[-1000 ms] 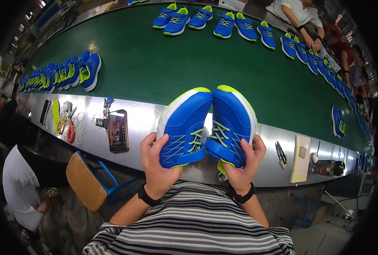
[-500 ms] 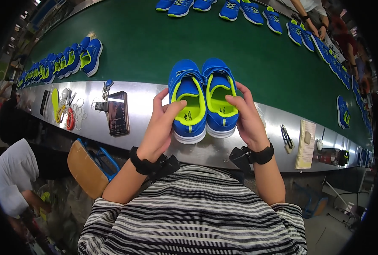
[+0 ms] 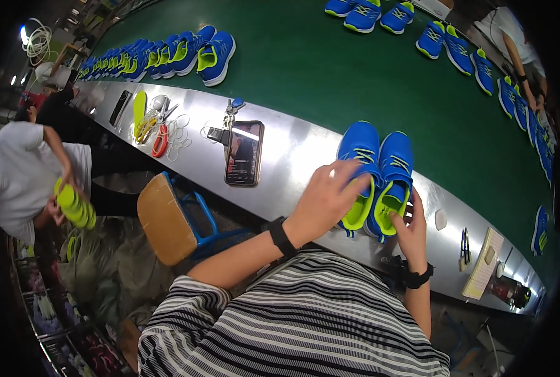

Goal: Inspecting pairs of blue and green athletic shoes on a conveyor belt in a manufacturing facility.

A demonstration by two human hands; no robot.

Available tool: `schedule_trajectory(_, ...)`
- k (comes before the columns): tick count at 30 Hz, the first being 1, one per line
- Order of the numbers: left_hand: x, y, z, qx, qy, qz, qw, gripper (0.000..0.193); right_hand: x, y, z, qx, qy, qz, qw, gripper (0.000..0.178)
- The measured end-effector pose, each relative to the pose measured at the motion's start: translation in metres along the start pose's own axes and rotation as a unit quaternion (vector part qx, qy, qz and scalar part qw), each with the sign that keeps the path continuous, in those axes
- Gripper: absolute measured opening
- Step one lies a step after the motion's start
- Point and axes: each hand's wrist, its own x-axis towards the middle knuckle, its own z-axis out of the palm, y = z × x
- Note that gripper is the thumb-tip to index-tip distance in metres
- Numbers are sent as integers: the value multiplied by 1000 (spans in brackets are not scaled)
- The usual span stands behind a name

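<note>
A pair of blue sneakers with lime-green linings sits side by side at the near edge of the table, toes pointing away from me. My left hand (image 3: 330, 200) is over the opening of the left sneaker (image 3: 359, 141), its fingers stretched out, apart and somewhat blurred. My right hand (image 3: 413, 231) grips the right sneaker (image 3: 396, 154) at the heel, thumb inside the collar and fingers along the outer side. Part of the left sneaker's heel is hidden behind my left hand.
Rows of matching sneakers (image 3: 216, 58) line the green surface (image 3: 292, 69). On the metal edge lie a phone (image 3: 244, 154), keys (image 3: 232, 107), red-handled scissors (image 3: 160, 141), black tweezers (image 3: 465, 246) and a pale pad (image 3: 483, 264). A stool (image 3: 166, 210) and a person holding lime-green insoles (image 3: 75, 207) are at left.
The view has turned, so the sneakers appear lower and farther right. My left hand has let go of the left sneaker's side and moved over its opening. My right hand keeps its hold.
</note>
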Motion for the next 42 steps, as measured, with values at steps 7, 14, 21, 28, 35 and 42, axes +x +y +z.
schedule_trajectory(7, 44, -2, 16, 91, -82, 310, 943, 20, 5, -5, -1, 9, 7, 4, 1000, 60)
schedule_trajectory(14, 54, 2, 11, 93, -53, 218, 970, 7, 5, 4, -33, -56, 52, -44, 996, 42)
schedule_trajectory(21, 53, -7, -55, -7, 127, 35, 991, 26, 5, 14, -33, -422, 54, -148, 893, 59)
schedule_trajectory(28, 55, -17, -64, -54, 101, -94, 989, 22, 9, 20, -23, -461, -8, -110, 880, 65)
schedule_trajectory(35, 72, -50, -78, -24, 91, -234, 968, 25, 12, 15, -21, -467, -32, -76, 880, 70)
schedule_trajectory(42, 148, -166, -95, -2, 100, -286, 953, 31, 9, 1, -18, -415, -44, -64, 906, 69)
